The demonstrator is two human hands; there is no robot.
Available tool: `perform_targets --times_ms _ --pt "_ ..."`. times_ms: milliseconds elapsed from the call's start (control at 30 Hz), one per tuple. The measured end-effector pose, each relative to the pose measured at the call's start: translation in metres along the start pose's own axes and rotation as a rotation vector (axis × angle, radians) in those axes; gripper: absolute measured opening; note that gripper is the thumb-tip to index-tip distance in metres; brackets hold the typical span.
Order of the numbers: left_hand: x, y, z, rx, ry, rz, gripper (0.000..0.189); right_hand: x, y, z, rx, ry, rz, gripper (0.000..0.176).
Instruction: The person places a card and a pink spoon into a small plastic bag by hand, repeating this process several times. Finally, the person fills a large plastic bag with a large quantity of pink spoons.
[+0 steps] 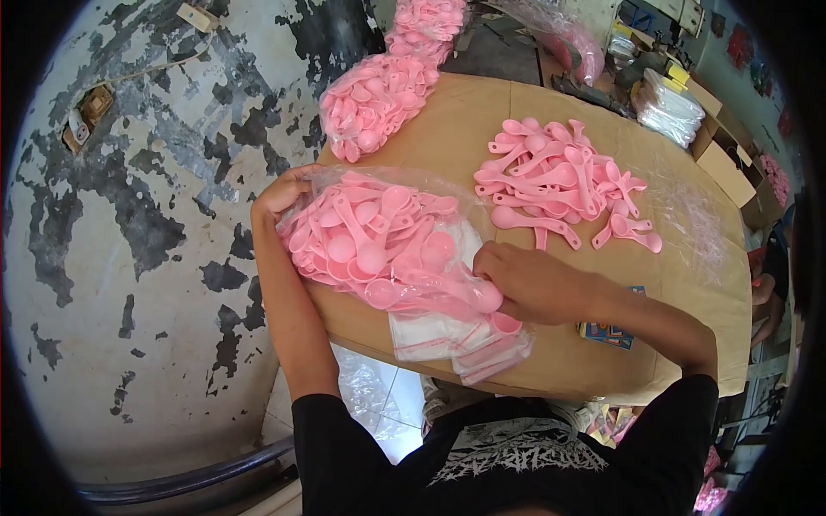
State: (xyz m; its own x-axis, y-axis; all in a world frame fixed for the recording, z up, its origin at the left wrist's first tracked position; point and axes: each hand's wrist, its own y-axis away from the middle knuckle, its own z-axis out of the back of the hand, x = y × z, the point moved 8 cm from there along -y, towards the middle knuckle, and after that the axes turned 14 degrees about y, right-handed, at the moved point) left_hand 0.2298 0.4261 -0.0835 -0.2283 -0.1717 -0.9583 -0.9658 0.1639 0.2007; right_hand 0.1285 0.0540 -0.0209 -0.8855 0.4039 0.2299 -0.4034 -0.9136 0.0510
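Both hands on the spoon bag (370,245)
I see left hand (280,196) gripping its edge, right hand (525,279) pinching the mouth — likely light, floppy, slippery.

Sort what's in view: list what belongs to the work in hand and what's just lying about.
In hand: left hand, right hand, bag of pink spoons that both grip, loose spoon pile, flat empty bags.
Lying about: filled spoon bags at the far edge, colourful card, cardboard boxes.
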Motion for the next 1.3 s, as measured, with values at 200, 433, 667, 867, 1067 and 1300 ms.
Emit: perform_targets --times_ms 200,433,667,867,1067,1300 --pt "0.001 -0.001 0.004 -0.003 -0.013 0.007 0.039 0.000 0.001 0.007 0.084 -0.201 -0.125 0.049" --pt "0.005 -0.004 0.011 -0.020 -0.005 0.009 0.037 0.012 0.017 0.003 0.008 -0.107 -0.026 0.046" --pt "0.007 -0.007 0.015 0.008 -0.015 0.001 0.047 -0.008 0.025 0.008 -0.052 -0.223 -0.067 0.031" --pt "0.004 -0.004 0.008 0.008 -0.016 0.018 0.049 -0.043 0.039 0.101 -0.222 0.388 -0.180 0.035" --pt "0.006 -0.006 0.014 -0.038 -0.069 0.014 0.049 -0.015 -0.011 0.037 -0.181 0.222 0.127 0.024" --pt "0.008 -0.012 0.027 -0.010 -0.066 -0.016 0.038 0.015 -0.048 -0.008 -0.138 0.158 0.214 0.016"
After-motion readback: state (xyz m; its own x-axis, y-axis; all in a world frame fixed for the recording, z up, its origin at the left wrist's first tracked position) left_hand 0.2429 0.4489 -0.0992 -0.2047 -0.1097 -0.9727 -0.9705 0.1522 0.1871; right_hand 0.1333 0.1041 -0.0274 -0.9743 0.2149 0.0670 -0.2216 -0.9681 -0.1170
